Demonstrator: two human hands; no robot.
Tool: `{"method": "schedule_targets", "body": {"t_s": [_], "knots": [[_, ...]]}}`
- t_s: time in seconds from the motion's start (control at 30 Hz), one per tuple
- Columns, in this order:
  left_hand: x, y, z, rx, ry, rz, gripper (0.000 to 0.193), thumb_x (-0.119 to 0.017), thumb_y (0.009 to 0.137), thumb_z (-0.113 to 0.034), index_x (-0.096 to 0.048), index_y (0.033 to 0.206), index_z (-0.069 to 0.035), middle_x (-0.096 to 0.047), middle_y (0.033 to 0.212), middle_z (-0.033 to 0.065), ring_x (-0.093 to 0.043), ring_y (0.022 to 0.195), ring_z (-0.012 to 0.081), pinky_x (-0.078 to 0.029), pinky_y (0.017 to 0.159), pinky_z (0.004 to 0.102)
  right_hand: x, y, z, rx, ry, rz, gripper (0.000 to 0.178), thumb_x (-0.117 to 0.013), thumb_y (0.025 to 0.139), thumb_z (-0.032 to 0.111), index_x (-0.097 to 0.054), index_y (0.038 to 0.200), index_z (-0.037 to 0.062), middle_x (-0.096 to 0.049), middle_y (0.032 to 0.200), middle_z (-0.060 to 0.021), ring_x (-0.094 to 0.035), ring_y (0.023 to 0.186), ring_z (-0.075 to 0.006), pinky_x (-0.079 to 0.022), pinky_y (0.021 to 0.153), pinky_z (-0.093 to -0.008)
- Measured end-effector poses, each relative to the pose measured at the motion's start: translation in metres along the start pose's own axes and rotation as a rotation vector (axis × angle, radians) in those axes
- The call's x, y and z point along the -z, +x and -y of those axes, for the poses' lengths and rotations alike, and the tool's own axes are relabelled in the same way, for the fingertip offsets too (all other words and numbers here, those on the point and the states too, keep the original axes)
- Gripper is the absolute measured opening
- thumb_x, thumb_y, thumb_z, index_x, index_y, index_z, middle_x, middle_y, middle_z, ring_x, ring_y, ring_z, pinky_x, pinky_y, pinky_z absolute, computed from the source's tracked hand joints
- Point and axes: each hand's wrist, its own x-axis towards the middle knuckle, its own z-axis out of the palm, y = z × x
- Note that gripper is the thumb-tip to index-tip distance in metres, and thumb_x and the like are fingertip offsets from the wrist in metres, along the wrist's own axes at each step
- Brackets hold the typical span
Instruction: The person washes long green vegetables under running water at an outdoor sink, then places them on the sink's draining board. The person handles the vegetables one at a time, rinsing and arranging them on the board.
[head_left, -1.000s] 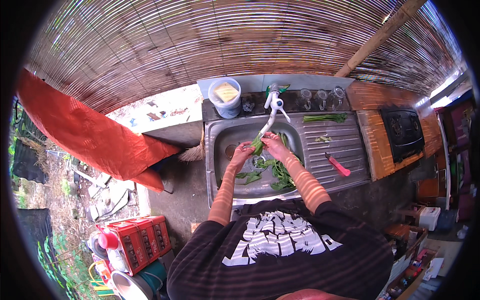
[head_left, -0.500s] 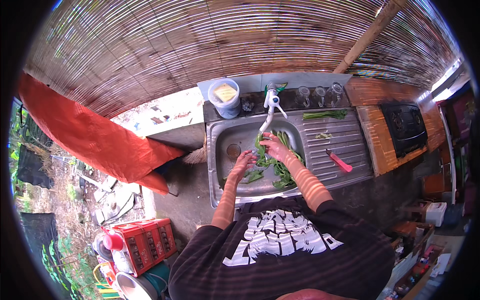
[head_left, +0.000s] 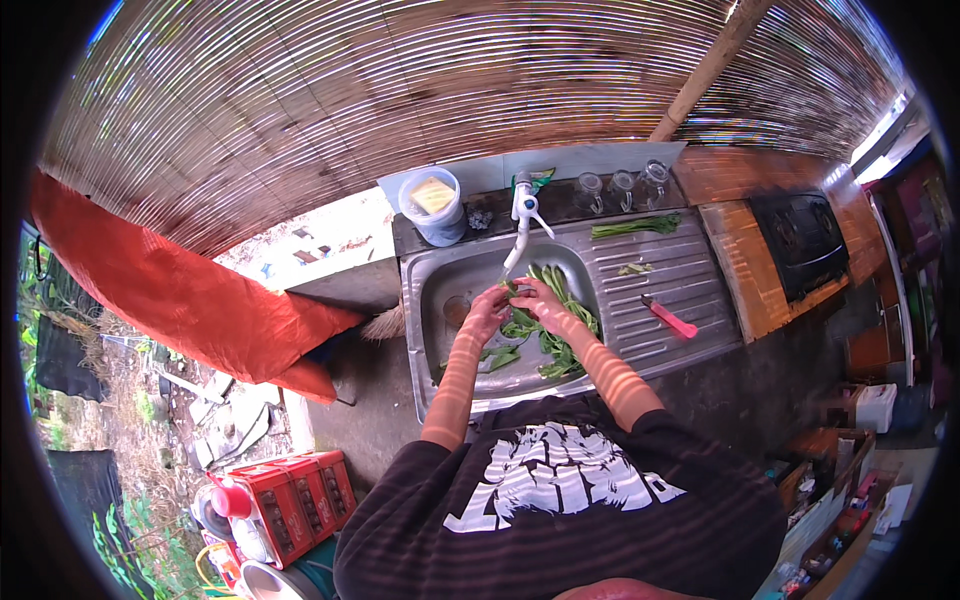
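Observation:
Just below the white faucet (head_left: 521, 222), both my hands come together over the steel sink (head_left: 412, 345). My left hand (head_left: 488, 310) has its fingers closed on a leafy green (head_left: 509, 289). Fingers of my right hand (head_left: 541, 302) pinch the same green from the other side; part of it is hidden by the hands. Under and beside my right forearm, a heap of long-stemmed leafy greens (head_left: 556, 352) lies in the basin. A few loose leaves (head_left: 499, 357) rest near my left wrist. Whether water is running is hard to make out.
On the ribbed drainboard lie a bunch of green stalks (head_left: 636, 227), small green scraps (head_left: 634, 269) and a pink-handled knife (head_left: 674, 318). Behind stand a white bucket (head_left: 440, 222) and glass mugs (head_left: 622, 190). A black stove (head_left: 798, 243) is at right, an orange tarp (head_left: 200, 290) at left.
My hands, apart before, have come together under the faucet, and the left now grips the green with the right. The view has shifted slightly.

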Motion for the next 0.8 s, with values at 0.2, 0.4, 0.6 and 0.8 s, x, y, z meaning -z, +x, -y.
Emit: {"method": "schedule_targets", "body": {"t_s": [0.2, 0.4, 0.6, 0.8], "knots": [[0.015, 0.021, 0.007, -0.114, -0.193, -0.061, 0.028, -0.066, 0.082, -0.008, -0.057, 0.109, -0.013, -0.062, 0.097, 0.0000, -0.057, 0.092, 0.0123, -0.046, 0.079, 0.0298, 0.004, -0.007, 0.004, 0.000, -0.228, -0.036, 0.040, -0.070, 0.081, 0.015, -0.054, 0.117, 0.0057, -0.060, 0.089, -0.0014, -0.053, 0.071, -0.0063, -0.043, 0.059, -0.0206], [0.021, 0.029, -0.006, -0.059, -0.254, -0.105, 0.015, -0.066, 0.080, -0.014, -0.059, 0.093, -0.012, -0.059, 0.083, 0.0007, -0.057, 0.078, 0.0162, -0.048, 0.074, 0.0306, 0.011, 0.001, 0.000, -0.037, -0.352, -0.005, 0.030, -0.069, 0.083, 0.023, -0.062, 0.102, 0.0009, -0.060, 0.083, 0.0004, -0.053, 0.066, -0.0060, -0.044, 0.058, -0.0212], [0.034, 0.053, 0.008, -0.022, -0.492, -0.017, 0.011, -0.066, 0.082, -0.016, -0.063, 0.091, -0.011, -0.060, 0.081, 0.0013, -0.058, 0.078, 0.0175, -0.049, 0.072, 0.0323, 0.004, -0.006, 0.001, -0.075, -0.276, 0.058, 0.028, -0.069, 0.083, 0.020, -0.062, 0.101, 0.0003, -0.061, 0.080, -0.0013, -0.056, 0.067, -0.0074, -0.045, 0.060, -0.0219], [0.006, 0.041, 0.004, -0.077, -0.371, -0.153, 0.013, -0.060, 0.089, -0.017, -0.064, 0.100, -0.011, -0.060, 0.076, -0.0029, -0.053, 0.066, 0.0103, -0.047, 0.065, 0.0273, 0.015, -0.014, -0.014, -0.161, -0.324, 0.131, 0.023, -0.068, 0.084, 0.019, -0.060, 0.097, 0.0035, -0.060, 0.080, -0.0010, -0.056, 0.069, -0.0082, -0.046, 0.061, -0.0232]]}}
